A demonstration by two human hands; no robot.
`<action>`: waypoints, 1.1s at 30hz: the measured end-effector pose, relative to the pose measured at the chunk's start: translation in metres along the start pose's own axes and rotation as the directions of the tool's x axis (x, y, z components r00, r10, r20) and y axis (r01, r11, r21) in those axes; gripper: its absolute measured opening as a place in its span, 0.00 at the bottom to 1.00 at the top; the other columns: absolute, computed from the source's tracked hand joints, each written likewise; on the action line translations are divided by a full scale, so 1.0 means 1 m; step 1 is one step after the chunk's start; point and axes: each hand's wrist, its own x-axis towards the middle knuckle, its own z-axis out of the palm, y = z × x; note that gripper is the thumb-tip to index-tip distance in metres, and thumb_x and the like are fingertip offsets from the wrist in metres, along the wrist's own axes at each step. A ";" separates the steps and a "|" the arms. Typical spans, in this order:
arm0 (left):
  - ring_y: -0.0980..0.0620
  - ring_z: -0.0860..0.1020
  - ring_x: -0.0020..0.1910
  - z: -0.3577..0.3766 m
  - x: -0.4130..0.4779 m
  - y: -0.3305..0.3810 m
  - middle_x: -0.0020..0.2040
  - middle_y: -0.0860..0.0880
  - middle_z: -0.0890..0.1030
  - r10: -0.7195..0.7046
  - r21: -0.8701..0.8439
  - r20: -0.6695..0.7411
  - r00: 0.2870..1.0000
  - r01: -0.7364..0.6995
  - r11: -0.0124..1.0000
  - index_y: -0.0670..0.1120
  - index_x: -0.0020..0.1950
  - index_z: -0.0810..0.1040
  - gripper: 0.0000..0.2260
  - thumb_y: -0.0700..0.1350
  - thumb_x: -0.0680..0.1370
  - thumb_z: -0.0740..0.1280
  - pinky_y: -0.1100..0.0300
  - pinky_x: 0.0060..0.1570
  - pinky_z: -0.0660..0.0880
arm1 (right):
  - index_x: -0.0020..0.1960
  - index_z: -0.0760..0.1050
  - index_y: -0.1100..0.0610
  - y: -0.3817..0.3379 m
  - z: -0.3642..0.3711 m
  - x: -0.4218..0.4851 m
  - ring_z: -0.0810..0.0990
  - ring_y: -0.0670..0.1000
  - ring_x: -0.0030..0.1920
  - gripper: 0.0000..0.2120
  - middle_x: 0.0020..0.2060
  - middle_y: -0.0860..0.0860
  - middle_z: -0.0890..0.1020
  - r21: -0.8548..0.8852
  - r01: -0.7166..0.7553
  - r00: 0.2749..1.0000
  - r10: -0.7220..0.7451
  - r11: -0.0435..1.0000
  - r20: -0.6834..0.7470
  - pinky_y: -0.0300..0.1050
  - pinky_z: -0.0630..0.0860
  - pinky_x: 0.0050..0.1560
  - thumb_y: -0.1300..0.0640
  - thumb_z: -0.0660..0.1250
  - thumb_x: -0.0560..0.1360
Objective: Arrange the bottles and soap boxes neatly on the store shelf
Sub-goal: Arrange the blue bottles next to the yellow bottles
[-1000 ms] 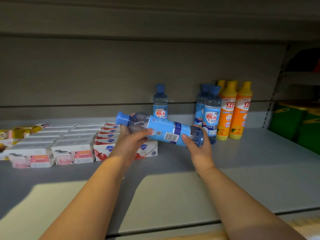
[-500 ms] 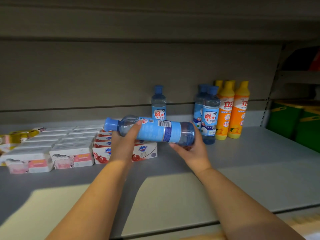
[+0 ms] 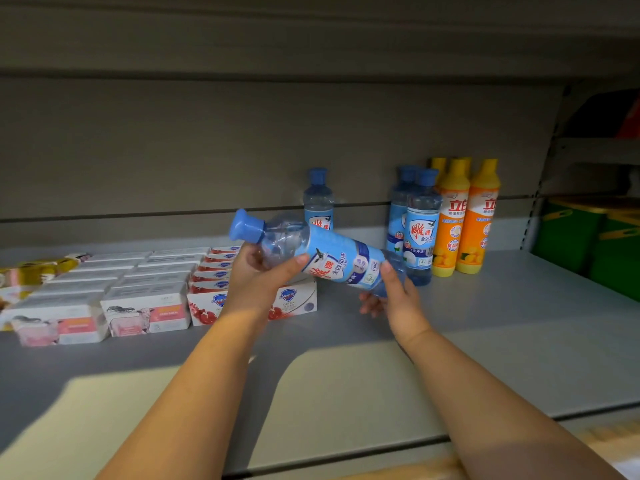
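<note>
Held bottle (image 3: pixel 332 261): clear plastic cylinder, glossy blue wrap label, flared blue cap (image 3: pixel 246 225). It's near-horizontal in the air above the shelf (image 3: pixel 485 323), cap end up-left, base down-right, in front of the soap cartons and not touching the shelf. Left grip (image 3: pixel 256 282) clasps the clear shoulder just below the cap, thumb across the front, fingers curled behind. Right grip (image 3: pixel 398 303) holds the base end, thumb on top, fingers underneath, partly closed round it. Shelf is flat, matte grey; back panel is the same grey. Soap boxes (image 3: pixel 145 311): small rectangular cartons, white with pink print, tidy rows at left. Red-and-white cartons (image 3: pixel 207 301) sit in the next row, just beside them. Upright at the back: lone blue bottle (image 3: pixel 318 202) behind the held one, then two more blue bottles (image 3: pixel 420 233) touching the orange bottles (image 3: pixel 453 216), which are smooth opaque plastic with tapered yellow tops. Green crates (image 3: pixel 571 237) in the bay at right.
</note>
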 end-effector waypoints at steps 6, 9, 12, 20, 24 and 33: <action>0.57 0.83 0.43 0.004 -0.001 -0.006 0.40 0.56 0.85 -0.120 0.005 -0.076 0.990 0.120 0.993 0.52 0.49 0.77 0.14 0.49 0.67 0.76 0.60 0.40 0.77 | 0.51 0.73 0.47 0.001 0.001 0.001 0.82 0.40 0.39 0.09 0.40 0.40 0.83 0.028 0.184 0.981 -0.185 0.983 0.060 0.33 0.78 0.35 0.57 0.69 0.73; 0.52 0.84 0.45 0.005 0.002 -0.004 0.47 0.49 0.85 -0.162 -0.127 -0.113 0.980 0.147 0.981 0.49 0.54 0.75 0.17 0.49 0.69 0.74 0.56 0.42 0.80 | 0.62 0.66 0.41 0.003 0.000 0.000 0.78 0.36 0.53 0.33 0.51 0.33 0.79 -0.024 0.321 0.943 -0.317 0.947 0.104 0.31 0.77 0.49 0.62 0.76 0.65; 0.51 0.84 0.43 0.003 0.004 -0.001 0.43 0.50 0.85 -0.168 -0.246 -0.152 0.974 0.127 0.961 0.50 0.57 0.71 0.16 0.48 0.72 0.72 0.58 0.36 0.80 | 0.64 0.54 0.25 0.003 -0.001 -0.002 0.70 0.34 0.63 0.48 0.57 0.20 0.66 -0.193 0.439 0.898 -0.418 0.878 0.140 0.27 0.70 0.57 0.57 0.79 0.62; 0.58 0.83 0.39 0.004 0.004 0.003 0.37 0.57 0.84 -0.136 -0.216 -0.156 0.978 0.101 0.971 0.54 0.53 0.71 0.12 0.53 0.73 0.70 0.65 0.30 0.77 | 0.58 0.64 0.27 0.003 0.000 -0.003 0.72 0.32 0.58 0.37 0.55 0.25 0.70 -0.207 0.419 0.908 -0.409 0.884 0.091 0.28 0.75 0.51 0.46 0.79 0.57; 0.54 0.83 0.47 0.001 0.005 -0.003 0.45 0.54 0.85 -0.138 -0.232 -0.077 0.987 0.117 0.966 0.52 0.55 0.73 0.10 0.46 0.75 0.68 0.60 0.42 0.79 | 0.58 0.68 0.40 0.005 0.001 -0.003 0.77 0.32 0.52 0.33 0.51 0.33 0.76 -0.099 0.393 0.919 -0.392 0.914 0.030 0.27 0.74 0.45 0.62 0.78 0.63; 0.59 0.82 0.46 0.006 0.001 -0.006 0.47 0.56 0.83 0.103 -0.058 0.038 0.994 -0.101 0.993 0.51 0.55 0.71 0.25 0.28 0.68 0.71 0.67 0.38 0.77 | 0.47 0.71 0.45 0.003 0.003 -0.003 0.79 0.45 0.32 0.02 0.39 0.47 0.79 0.053 -0.023 0.999 0.022 0.998 0.033 0.37 0.72 0.25 0.51 0.64 0.76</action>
